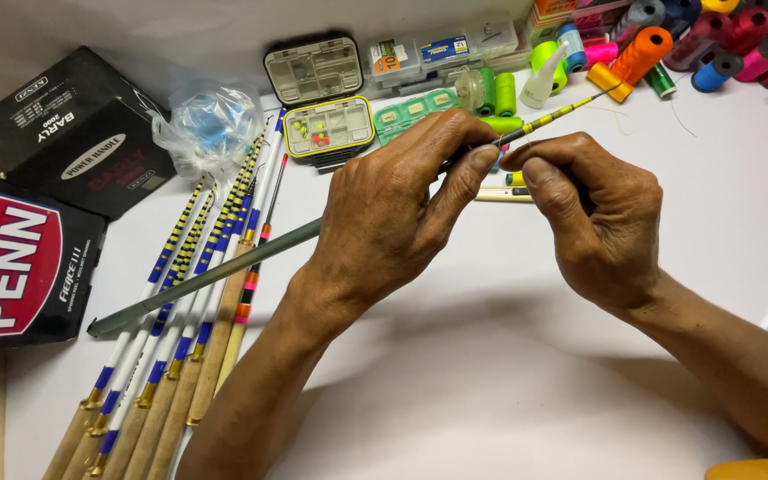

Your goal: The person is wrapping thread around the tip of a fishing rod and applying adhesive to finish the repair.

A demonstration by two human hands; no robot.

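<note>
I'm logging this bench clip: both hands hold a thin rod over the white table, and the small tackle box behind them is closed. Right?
Not quite. The head view shows the small tackle box lying open. The rest holds: left hand and right hand hold the thin rod over the white table.

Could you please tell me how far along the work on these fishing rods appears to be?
Several banded rods lie together looking finished. In hand: the left hand grips a grey rod section, and the right hand pinches near its yellow-banded tip. Thread spools wait behind; whether wrapping remains is unclear.
</note>
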